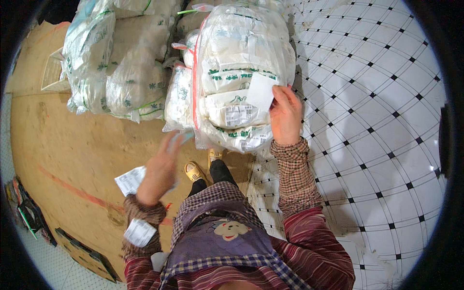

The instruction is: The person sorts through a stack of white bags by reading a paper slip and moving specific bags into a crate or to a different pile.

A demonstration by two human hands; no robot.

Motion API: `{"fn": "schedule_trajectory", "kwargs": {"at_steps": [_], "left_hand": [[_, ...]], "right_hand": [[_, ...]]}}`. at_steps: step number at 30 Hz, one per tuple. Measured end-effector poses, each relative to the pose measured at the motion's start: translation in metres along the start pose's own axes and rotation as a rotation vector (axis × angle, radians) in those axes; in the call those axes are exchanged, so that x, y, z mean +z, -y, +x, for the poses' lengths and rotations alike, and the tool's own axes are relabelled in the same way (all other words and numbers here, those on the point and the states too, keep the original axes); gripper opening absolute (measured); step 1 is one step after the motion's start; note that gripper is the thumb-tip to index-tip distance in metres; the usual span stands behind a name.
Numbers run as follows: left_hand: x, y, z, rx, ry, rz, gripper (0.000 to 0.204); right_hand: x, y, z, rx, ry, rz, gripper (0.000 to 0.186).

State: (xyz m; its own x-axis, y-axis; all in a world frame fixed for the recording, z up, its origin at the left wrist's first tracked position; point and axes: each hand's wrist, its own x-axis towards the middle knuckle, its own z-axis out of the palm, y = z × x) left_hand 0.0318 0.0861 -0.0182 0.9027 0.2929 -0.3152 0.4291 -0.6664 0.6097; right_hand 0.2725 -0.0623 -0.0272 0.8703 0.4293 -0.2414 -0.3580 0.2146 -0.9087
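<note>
Labelling, I judge: right hand (pixel 285 116) is pinching a white label (pixel 261 92) at the bag's (pixel 237 58) three o'clock, needing pressing; left hand (pixel 162 169) is blurring, grip untellable.

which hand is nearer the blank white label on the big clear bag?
Right. The right hand pinches the white label at its right edge against the clear bag. The left hand is lower left, apart from it, beside printed slips.

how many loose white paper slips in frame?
3. One slip pressed on the front bag by the right hand; one behind the left hand; one on the left sleeve. Others may be hidden.
</note>
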Motion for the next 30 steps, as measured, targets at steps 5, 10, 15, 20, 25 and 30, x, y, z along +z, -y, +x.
{"fn": "schedule_trajectory", "kwargs": {"at_steps": [5, 10, 15, 20, 25, 30], "left_hand": [[0.027, -0.038, 0.111, 0.158, -0.003, 0.050, 0.068], [0.057, -0.034, 0.136, 0.187, -0.222, 0.009, 0.044], [0.078, -0.043, 0.121, 0.137, -0.260, 0.032, 0.033], [0.082, -0.042, 0.099, 0.128, -0.323, 0.007, 0.043], [0.086, -0.038, 0.090, 0.124, -0.334, -0.132, 0.048], [0.092, -0.036, 0.090, 0.131, -0.384, -0.167, 0.051]], "right_hand": [[-0.003, -0.017, 0.050, 0.296, 0.310, 0.062, 0.021], [0.004, -0.026, 0.088, 0.581, 0.221, 0.168, 0.030], [0.007, -0.030, 0.117, 0.613, 0.280, 0.093, 0.034], [0.005, -0.030, 0.114, 0.513, 0.266, 0.064, 0.032], [0.009, -0.019, 0.067, 0.329, 0.346, 0.049, 0.026], [0.011, -0.013, 0.030, 0.276, 0.309, 0.088, 0.025]]}}
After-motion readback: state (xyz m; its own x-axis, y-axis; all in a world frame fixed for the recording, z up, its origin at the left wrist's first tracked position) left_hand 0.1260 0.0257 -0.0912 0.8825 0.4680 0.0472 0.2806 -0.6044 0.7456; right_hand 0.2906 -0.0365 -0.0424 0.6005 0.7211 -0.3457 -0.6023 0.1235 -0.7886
